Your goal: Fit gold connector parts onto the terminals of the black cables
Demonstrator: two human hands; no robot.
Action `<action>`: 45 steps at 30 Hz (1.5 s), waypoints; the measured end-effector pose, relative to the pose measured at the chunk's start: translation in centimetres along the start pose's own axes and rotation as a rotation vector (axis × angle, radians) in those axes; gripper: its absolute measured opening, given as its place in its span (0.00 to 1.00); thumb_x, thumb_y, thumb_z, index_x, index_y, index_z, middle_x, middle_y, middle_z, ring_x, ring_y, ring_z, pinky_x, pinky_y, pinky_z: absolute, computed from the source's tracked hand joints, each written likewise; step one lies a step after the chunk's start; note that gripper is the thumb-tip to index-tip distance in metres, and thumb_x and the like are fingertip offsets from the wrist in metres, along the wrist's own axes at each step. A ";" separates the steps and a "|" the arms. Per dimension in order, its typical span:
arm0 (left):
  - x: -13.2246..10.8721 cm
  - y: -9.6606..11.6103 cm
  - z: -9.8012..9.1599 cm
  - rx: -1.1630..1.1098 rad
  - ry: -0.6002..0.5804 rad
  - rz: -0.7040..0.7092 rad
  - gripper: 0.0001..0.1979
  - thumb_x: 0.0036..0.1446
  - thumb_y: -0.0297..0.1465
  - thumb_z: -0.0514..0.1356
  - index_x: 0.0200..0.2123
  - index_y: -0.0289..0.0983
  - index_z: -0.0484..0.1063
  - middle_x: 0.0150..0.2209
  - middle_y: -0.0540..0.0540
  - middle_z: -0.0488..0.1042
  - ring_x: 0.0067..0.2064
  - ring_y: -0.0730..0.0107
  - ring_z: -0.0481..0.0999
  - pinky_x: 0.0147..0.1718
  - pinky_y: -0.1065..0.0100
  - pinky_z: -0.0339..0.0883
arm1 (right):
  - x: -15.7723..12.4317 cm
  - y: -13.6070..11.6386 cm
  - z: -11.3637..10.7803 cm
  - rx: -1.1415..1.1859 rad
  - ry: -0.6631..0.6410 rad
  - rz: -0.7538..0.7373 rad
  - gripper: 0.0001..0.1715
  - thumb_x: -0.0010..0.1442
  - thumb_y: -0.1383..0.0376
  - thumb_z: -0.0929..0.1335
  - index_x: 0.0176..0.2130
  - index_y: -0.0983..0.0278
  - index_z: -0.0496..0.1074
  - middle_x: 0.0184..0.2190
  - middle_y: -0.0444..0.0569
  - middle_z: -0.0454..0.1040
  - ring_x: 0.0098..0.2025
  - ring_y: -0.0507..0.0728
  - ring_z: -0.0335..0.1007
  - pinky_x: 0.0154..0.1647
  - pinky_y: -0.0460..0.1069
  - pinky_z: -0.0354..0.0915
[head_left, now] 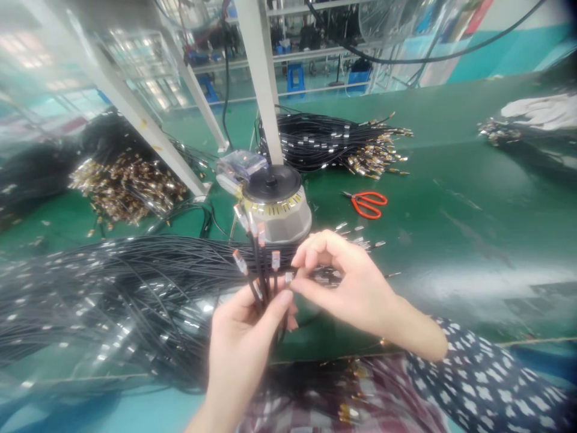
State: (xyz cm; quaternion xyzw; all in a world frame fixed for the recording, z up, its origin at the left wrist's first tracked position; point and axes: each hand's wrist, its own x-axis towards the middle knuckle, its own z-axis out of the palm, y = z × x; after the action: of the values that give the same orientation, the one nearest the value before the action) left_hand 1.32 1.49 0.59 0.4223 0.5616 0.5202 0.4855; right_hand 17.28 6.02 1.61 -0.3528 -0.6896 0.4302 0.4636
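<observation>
Several thin black cables stand up in a bunch from my left hand, which is closed around them below their ends. Small clear-and-orange tips show at the tops of these cables. My right hand is curled in from the right, thumb and forefinger brought close together beside a small white tag at the left thumb. What lies between those right fingertips is too small to make out. Behind the hands stands a round grey tape dispenser with a black top.
A long bundle of black cables covers the left of the green table. More cable bundles lie at back left and back centre. Red-handled scissors lie right of the dispenser. White metal posts rise behind it.
</observation>
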 end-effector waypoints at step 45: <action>0.3 -0.8 -0.6 -0.096 -0.055 -0.051 0.09 0.52 0.28 0.69 0.38 0.37 0.77 0.24 0.51 0.77 0.26 0.71 0.75 0.29 0.71 0.71 | -1.4 -0.4 1.5 0.029 0.151 0.114 0.09 0.53 0.75 0.70 0.24 0.65 0.72 0.28 0.45 0.76 0.33 0.52 0.72 0.39 0.48 0.66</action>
State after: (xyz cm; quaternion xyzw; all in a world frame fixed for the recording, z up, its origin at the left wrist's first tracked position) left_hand 0.68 1.56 -0.24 0.3983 0.5329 0.5222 0.5335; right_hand 16.30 4.28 1.22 -0.4163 -0.6253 0.4379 0.4938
